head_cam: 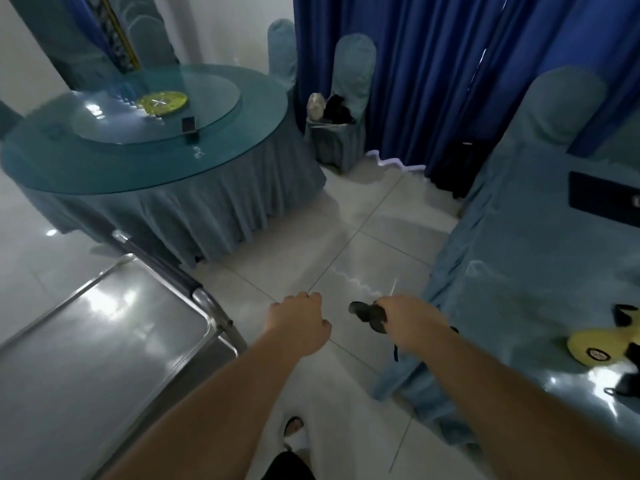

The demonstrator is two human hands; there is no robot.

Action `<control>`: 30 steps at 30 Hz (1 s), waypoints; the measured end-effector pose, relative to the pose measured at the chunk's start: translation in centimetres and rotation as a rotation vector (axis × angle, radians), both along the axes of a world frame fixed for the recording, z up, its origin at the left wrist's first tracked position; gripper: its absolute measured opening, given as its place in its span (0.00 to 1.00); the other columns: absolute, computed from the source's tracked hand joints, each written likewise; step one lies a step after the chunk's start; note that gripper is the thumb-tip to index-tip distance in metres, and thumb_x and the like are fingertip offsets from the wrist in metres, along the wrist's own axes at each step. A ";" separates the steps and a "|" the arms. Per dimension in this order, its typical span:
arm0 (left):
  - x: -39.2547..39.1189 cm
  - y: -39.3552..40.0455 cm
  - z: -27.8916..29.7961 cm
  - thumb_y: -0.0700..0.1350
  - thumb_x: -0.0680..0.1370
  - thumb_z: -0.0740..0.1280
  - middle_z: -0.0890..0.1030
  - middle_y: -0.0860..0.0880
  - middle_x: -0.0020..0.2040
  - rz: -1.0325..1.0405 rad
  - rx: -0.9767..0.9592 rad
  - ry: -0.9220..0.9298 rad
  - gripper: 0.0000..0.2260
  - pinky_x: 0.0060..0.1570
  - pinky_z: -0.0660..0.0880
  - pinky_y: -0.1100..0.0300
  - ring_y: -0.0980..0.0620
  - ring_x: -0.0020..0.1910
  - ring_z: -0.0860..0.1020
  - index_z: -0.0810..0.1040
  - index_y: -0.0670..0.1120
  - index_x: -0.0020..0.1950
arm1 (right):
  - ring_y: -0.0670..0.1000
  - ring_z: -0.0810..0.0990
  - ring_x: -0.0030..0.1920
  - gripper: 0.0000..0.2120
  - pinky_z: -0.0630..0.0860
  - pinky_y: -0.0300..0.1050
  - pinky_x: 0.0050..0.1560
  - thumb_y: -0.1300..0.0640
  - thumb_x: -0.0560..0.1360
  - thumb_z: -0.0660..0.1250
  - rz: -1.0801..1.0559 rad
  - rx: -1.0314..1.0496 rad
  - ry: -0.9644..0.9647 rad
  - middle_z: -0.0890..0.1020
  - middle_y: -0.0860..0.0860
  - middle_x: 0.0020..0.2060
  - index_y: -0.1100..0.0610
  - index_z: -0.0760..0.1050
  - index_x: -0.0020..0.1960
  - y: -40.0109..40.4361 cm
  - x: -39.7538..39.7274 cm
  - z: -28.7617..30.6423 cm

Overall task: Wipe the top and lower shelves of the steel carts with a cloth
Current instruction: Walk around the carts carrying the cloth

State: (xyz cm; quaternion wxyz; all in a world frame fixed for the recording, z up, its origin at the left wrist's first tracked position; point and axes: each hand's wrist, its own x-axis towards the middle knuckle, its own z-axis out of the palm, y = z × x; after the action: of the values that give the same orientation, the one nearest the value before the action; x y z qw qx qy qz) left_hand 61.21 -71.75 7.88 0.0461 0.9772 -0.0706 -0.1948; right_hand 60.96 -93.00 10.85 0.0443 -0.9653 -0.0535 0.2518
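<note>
A steel cart (86, 348) stands at the lower left, its shiny top shelf bare and its handle bar (180, 271) along the far right edge. My left hand (299, 323) hangs over the tiled floor just right of the cart, fingers curled and nothing in it. To its right, my right hand (408, 320) is closed around a small dark crumpled cloth (369, 315), which sticks out to the left of the fist. Both hands are apart from the cart. The lower shelf is hidden.
A round table (145, 161) with a glass turntable, a yellow plate (162, 100) and a dark box stands behind the cart. A second draped table (540, 271) with a yellow object (595, 348) is at the right. Covered chairs (349, 98) and blue curtains (433, 64) line the back.
</note>
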 end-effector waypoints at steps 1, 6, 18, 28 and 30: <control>1.6 0.1 -0.4 0.58 0.83 0.59 0.77 0.47 0.64 0.000 0.004 0.002 0.21 0.60 0.74 0.46 0.43 0.63 0.77 0.70 0.50 0.73 | 0.57 0.84 0.53 0.10 0.81 0.55 0.58 0.59 0.85 0.59 -0.011 0.001 0.004 0.84 0.56 0.53 0.58 0.77 0.62 0.2 1.5 -0.1; 11.3 1.5 -1.8 0.59 0.83 0.60 0.76 0.47 0.69 0.029 -0.015 -0.014 0.24 0.63 0.73 0.45 0.42 0.66 0.76 0.69 0.50 0.77 | 0.58 0.83 0.56 0.14 0.80 0.55 0.61 0.54 0.87 0.55 -0.059 0.001 0.034 0.83 0.57 0.57 0.59 0.75 0.65 2.8 11.4 -0.6; 31.3 9.9 0.4 0.59 0.83 0.61 0.76 0.47 0.71 0.162 -0.080 -0.020 0.24 0.61 0.76 0.46 0.42 0.65 0.78 0.68 0.51 0.77 | 0.54 0.83 0.46 0.11 0.81 0.52 0.51 0.53 0.86 0.57 -0.131 0.143 -0.087 0.82 0.51 0.45 0.53 0.76 0.61 8.6 31.4 -1.6; 43.9 17.5 -0.6 0.58 0.81 0.61 0.76 0.46 0.68 0.483 -0.037 -0.044 0.23 0.62 0.73 0.44 0.41 0.66 0.76 0.71 0.50 0.73 | 0.57 0.81 0.45 0.12 0.81 0.56 0.54 0.47 0.85 0.54 0.162 0.153 -0.038 0.82 0.53 0.45 0.48 0.76 0.57 17.3 52.7 -2.2; 45.6 19.1 -0.3 0.59 0.81 0.62 0.76 0.45 0.68 0.600 -0.033 -0.044 0.23 0.63 0.74 0.44 0.41 0.66 0.76 0.71 0.49 0.72 | 0.57 0.81 0.44 0.08 0.81 0.53 0.50 0.54 0.84 0.58 0.290 0.123 -0.069 0.81 0.53 0.46 0.48 0.76 0.57 19.5 56.9 -2.3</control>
State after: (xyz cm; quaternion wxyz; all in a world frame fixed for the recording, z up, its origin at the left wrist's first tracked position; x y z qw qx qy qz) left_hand 106.83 -52.65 7.59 0.1159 0.9575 0.2171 -0.1502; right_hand 117.83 -73.50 8.56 0.0647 -0.9510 -0.2091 0.2182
